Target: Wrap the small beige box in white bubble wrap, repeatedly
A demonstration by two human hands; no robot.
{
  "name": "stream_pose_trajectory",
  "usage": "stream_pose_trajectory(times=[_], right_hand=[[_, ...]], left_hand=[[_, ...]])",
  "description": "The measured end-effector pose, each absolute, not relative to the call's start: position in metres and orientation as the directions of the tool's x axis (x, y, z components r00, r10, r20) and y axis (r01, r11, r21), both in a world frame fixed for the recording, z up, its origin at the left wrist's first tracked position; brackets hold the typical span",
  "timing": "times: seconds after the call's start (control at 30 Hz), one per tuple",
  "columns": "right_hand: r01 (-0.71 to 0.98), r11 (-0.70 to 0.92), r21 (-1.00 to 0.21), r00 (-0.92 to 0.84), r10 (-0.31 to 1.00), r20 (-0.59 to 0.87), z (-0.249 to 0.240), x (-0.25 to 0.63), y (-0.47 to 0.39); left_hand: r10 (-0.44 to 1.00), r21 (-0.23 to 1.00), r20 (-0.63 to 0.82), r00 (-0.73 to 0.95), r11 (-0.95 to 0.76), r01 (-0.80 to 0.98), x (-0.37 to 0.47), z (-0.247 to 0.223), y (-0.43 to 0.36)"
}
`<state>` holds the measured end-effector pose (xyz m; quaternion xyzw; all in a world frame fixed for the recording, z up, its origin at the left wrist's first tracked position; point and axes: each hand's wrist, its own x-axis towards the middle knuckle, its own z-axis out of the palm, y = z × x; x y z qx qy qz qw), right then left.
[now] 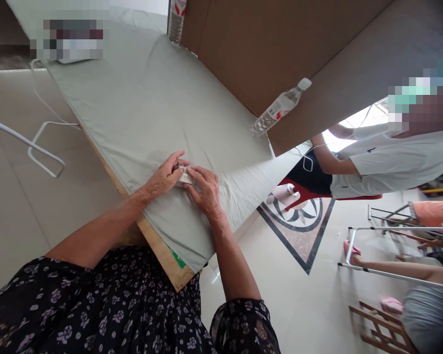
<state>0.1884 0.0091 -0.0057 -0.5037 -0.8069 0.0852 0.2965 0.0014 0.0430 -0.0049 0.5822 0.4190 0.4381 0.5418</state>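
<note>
A small, pale, flat object (185,176) lies low over the grey-green cloth, between my two hands. What kind of thing it is I cannot make out, since fingers cover much of it. My left hand (167,173) holds its left end, thumb pressed on top and the index finger stretched out beyond. From the other side my right hand (205,190) grips it between bent fingers and thumb. Both hands are close together near the front of the cloth-covered table (133,98).
A clear plastic bottle (280,109) stands by a large brown cardboard panel (251,54); another bottle (176,24) is farther back. White cables (47,125) hang at the left. A person in a white shirt (376,160) sits behind the panel. Wooden table edge (151,238) shows nearest me.
</note>
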Motion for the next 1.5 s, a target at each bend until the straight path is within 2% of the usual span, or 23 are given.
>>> stream_pose_trajectory(times=[0.17,0.27,0.37,0.5,0.67,0.87,0.97,1.07,1.2,1.37,1.5], right_hand=[[0.676,0.471,-0.567,-0.130,0.834,0.537,-0.006,0.193,0.004],[0.626,0.429,-0.651,-0.003,0.836,0.549,-0.008,0.198,0.003],[0.598,0.426,-0.679,0.020,0.838,0.545,-0.010,0.198,0.003],[0.614,0.440,-0.656,-0.008,0.834,0.552,-0.005,0.193,0.003],[0.701,0.460,-0.545,-0.136,0.836,0.532,0.011,0.188,0.005],[0.807,0.502,-0.312,-0.357,0.834,0.421,0.032,0.186,0.016],[0.813,0.522,-0.259,-0.405,0.826,0.393,0.036,0.182,0.022],[0.795,0.532,-0.290,-0.414,0.827,0.381,0.035,0.179,0.028],[0.780,0.482,-0.400,-0.314,0.853,0.416,0.033,0.177,0.036],[0.765,0.490,-0.418,-0.265,0.831,0.489,0.049,0.180,0.052],[0.750,0.499,-0.434,-0.251,0.822,0.511,0.063,0.187,0.077]], left_hand=[[0.991,0.996,0.069,0.115,-0.061,-0.072,-0.003,-0.007,0.045],[0.998,0.984,0.043,-0.038,-0.049,-0.170,-0.006,-0.006,0.048],[0.992,0.978,0.009,-0.122,-0.034,-0.204,-0.007,-0.003,0.049],[0.990,0.989,0.034,-0.136,-0.053,-0.141,-0.007,0.002,0.046],[0.996,0.998,0.057,-0.075,-0.056,0.010,-0.008,0.003,0.042],[0.982,0.963,0.116,0.146,-0.148,0.226,-0.009,-0.003,0.038],[0.965,0.941,0.115,0.234,-0.181,0.287,-0.008,-0.006,0.037],[0.954,0.912,0.160,0.255,-0.242,0.332,-0.007,-0.005,0.036],[0.934,0.868,0.243,0.263,-0.331,0.369,-0.002,-0.005,0.035],[0.877,0.841,0.375,0.302,-0.458,0.287,0.001,-0.006,0.036],[0.868,0.864,0.364,0.337,-0.450,0.225,0.001,-0.005,0.035]])
